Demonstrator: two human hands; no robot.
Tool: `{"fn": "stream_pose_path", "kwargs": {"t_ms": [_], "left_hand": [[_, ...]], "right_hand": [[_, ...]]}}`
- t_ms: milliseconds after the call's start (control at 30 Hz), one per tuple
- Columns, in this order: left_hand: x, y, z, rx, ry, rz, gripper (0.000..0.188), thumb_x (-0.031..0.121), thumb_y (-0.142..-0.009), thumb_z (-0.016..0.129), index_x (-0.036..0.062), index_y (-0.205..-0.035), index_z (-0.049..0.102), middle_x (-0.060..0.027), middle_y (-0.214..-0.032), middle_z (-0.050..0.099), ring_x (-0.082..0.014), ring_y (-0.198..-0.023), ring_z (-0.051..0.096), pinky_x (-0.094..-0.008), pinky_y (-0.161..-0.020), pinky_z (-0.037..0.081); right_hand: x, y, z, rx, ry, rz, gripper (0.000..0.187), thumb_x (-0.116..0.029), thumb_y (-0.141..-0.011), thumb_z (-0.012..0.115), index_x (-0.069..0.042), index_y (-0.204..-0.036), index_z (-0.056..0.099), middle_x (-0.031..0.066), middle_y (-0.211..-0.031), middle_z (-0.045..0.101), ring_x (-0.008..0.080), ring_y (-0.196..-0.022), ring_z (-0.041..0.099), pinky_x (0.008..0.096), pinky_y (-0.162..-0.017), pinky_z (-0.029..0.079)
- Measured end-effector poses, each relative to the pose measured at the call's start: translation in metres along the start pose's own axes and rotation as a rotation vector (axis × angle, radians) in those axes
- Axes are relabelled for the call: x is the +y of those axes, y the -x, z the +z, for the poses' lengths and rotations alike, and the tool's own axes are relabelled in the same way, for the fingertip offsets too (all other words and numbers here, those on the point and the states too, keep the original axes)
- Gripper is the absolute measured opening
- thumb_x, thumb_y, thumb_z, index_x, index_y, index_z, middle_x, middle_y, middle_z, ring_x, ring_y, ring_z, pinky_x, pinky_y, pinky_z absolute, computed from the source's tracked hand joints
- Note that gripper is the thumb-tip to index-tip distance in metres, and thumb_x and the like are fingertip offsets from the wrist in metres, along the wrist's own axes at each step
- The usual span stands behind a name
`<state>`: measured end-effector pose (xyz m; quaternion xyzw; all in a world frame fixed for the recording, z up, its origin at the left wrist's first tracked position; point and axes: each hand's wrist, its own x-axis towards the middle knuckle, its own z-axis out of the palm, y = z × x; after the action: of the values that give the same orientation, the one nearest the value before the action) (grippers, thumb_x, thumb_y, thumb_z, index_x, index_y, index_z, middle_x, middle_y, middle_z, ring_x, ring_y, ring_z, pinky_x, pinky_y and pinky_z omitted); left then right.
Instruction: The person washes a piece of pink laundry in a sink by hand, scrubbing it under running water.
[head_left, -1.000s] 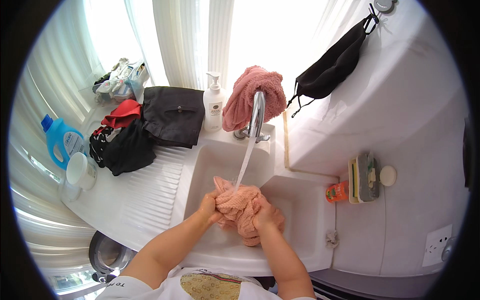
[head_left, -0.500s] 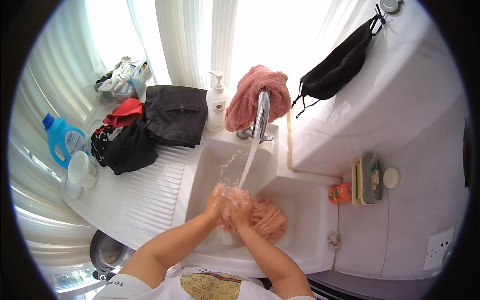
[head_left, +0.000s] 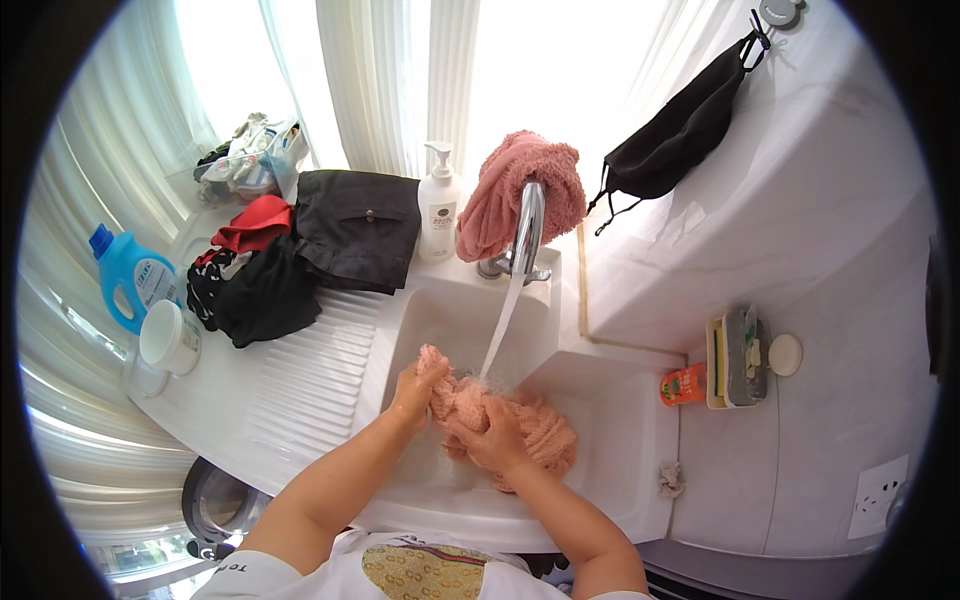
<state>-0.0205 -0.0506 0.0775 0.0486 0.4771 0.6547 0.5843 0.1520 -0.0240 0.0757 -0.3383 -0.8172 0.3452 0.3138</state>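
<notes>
A wet, peach-pink textured cloth (head_left: 540, 432) lies bunched in the white sink (head_left: 420, 318), partly over the low divider between its two basins. My left hand (head_left: 412, 392) grips one end of the cloth and holds it up at the left. Closed round the middle of the same cloth is my right hand (head_left: 497, 437), nearer the lower centre. Water streams from the chrome faucet (head_left: 530, 230) onto the fabric between my hands. A darker pink fluffy towel (head_left: 515, 185) is draped over the faucet's top. Some fingertips are hidden in the folds.
Left of the basin runs a ribbed washboard (head_left: 315, 375). Behind it lie folded black clothing (head_left: 358, 230), a red cloth (head_left: 255, 228), a white pump bottle (head_left: 438, 215), a blue detergent bottle (head_left: 140, 280) and a white tub (head_left: 170, 338). A black mask (head_left: 672, 145) hangs at the right wall.
My hands were close together under the stream; now they are apart. The left has moved left and up with a cloth end, the right slightly down and right. Splashing has lessened.
</notes>
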Motion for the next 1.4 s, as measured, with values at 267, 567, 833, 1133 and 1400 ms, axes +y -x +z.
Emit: {"fn": "stream_pose_path", "kwargs": {"t_ms": [267,567,833,1133,1400], "left_hand": [[0.043,0.014,0.001,-0.289,0.369,-0.055,0.036,0.021,-0.087,0.06,0.0059,-0.119,0.051,-0.0091,-0.098,0.058,-0.0239,-0.09,0.061,-0.0416,-0.086,0.051],[0.041,0.023,0.0,-0.369,0.057,-0.061,0.049,0.024,-0.085,0.064,0.002,-0.126,0.049,-0.0123,-0.109,0.059,-0.0245,-0.1,0.061,-0.0409,-0.093,0.05],[0.013,0.014,-0.014,-0.191,-0.246,-0.298,0.074,0.059,-0.083,0.059,0.0055,-0.133,0.049,-0.0171,-0.136,0.043,-0.0266,-0.123,0.047,-0.0418,-0.104,0.037],[0.002,0.014,0.003,-0.069,0.246,-0.037,0.044,0.022,-0.088,0.045,0.0023,-0.128,0.047,-0.0134,-0.123,0.054,-0.0308,-0.12,0.049,-0.0467,-0.106,0.036],[-0.001,-0.003,0.012,-0.182,0.219,-0.14,0.072,0.069,-0.086,0.044,0.0097,-0.127,0.047,-0.0085,-0.119,0.055,-0.0254,-0.112,0.053,-0.0442,-0.099,0.042]], "right_hand": [[0.012,-0.002,-0.013,-0.078,-0.146,0.184,0.049,-0.029,-0.079,0.073,-0.004,-0.118,0.057,0.0144,-0.112,0.061,0.0273,-0.096,0.062,0.0324,-0.08,0.051],[0.019,-0.01,0.012,-0.222,-1.174,0.765,0.05,-0.001,-0.079,0.068,0.0,-0.126,0.052,0.0077,-0.117,0.059,0.0185,-0.105,0.059,0.03,-0.087,0.05],[0.009,-0.03,-0.015,-0.255,-0.677,0.318,0.054,-0.009,-0.074,0.066,0.001,-0.126,0.052,0.0074,-0.109,0.062,0.0174,-0.097,0.061,0.0328,-0.085,0.05],[0.022,-0.034,-0.014,-0.037,-0.635,0.638,0.057,-0.025,-0.078,0.071,0.003,-0.124,0.051,0.0152,-0.115,0.057,0.0271,-0.11,0.056,0.0371,-0.092,0.048],[0.007,-0.026,0.02,0.34,-0.902,0.714,0.062,-0.04,-0.089,0.06,-0.009,-0.138,0.038,0.0246,-0.136,0.037,0.0368,-0.123,0.044,0.0466,-0.098,0.042]]}}
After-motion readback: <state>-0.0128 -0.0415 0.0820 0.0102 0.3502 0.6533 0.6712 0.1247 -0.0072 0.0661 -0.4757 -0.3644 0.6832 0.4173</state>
